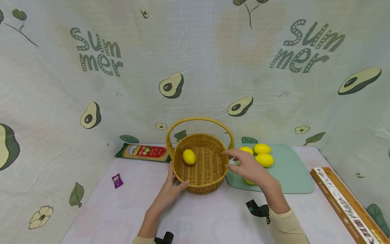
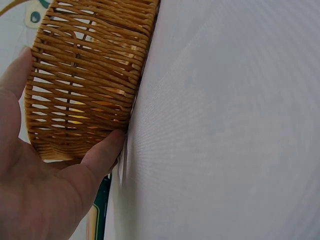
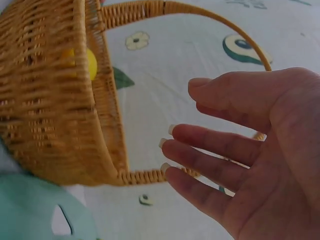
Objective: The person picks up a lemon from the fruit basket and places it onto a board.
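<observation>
A round wicker basket (image 1: 202, 186) with a tall arched handle stands in the middle of the table, one yellow lemon (image 1: 189, 157) inside toward its left. My left hand (image 1: 169, 193) holds its front left side; in the left wrist view thumb and fingers (image 2: 102, 155) span the woven wall from rim to base. Over the right rim hovers my right hand (image 1: 248, 167), fingers loosely bent and apart. Nothing lies in its grasp in the right wrist view, where the palm (image 3: 280, 170) faces the handle. Several lemons (image 1: 264, 160) lie beside it, some partly hidden by this hand.
The lemons rest on a pale green cutting board (image 1: 292, 173) right of the basket. A long pasta box (image 1: 344, 203) lies along the right edge. Behind left is a red-labelled packet (image 1: 146, 151), with a small purple wrapped candy (image 1: 117, 181) nearer. Printed cloth hangs behind.
</observation>
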Demonstrator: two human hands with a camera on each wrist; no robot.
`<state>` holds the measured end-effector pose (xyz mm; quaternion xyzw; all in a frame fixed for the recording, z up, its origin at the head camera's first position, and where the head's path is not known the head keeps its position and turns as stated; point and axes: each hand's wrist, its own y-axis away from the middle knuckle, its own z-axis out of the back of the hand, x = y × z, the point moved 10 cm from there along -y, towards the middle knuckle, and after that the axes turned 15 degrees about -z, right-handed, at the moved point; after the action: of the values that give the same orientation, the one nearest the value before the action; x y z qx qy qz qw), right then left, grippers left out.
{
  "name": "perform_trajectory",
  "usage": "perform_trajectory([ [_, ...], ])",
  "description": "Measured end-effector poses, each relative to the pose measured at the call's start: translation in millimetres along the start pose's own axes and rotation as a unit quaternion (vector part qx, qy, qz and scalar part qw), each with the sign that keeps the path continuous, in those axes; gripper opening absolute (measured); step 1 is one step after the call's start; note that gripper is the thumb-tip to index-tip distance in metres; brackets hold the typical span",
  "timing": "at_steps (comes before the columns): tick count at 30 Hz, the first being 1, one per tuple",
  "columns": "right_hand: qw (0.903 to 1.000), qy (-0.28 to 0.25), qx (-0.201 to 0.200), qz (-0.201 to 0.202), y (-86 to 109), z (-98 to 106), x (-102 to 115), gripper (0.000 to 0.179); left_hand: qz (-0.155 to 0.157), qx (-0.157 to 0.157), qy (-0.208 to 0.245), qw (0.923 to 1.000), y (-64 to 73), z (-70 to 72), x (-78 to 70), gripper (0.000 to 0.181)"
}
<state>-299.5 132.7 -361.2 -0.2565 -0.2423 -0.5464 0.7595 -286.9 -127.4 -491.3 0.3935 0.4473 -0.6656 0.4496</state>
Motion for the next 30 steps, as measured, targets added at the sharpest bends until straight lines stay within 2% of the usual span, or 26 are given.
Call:
perform_trajectory([
  [8, 0.9996, -0.019, 0.022, -0.006, -15.3, -25.1, 16.2, 0.045, 0.005, 0.002, -0.002, 1.0, 0.3, 0.1, 2.3, 0.106],
  [15, 0.9993, -0.009, 0.035, -0.004, -33.8, -55.7, 34.6, 0.048, -0.003, 0.0, 0.005, 1.0, -1.0, -0.7, 3.0, 0.107],
  [26, 0.9977, 0.007, 0.042, -0.053, -57.4, -89.1, 40.5, 0.053, -0.009, 0.002, 0.011, 0.9999, -1.6, -0.7, 3.4, 0.107],
  [30, 0.9978, 0.01, 0.041, -0.052, -64.3, -97.5, 44.5, 0.052, -0.008, 0.002, 0.005, 1.0, -1.6, 0.6, 4.1, 0.107],
])
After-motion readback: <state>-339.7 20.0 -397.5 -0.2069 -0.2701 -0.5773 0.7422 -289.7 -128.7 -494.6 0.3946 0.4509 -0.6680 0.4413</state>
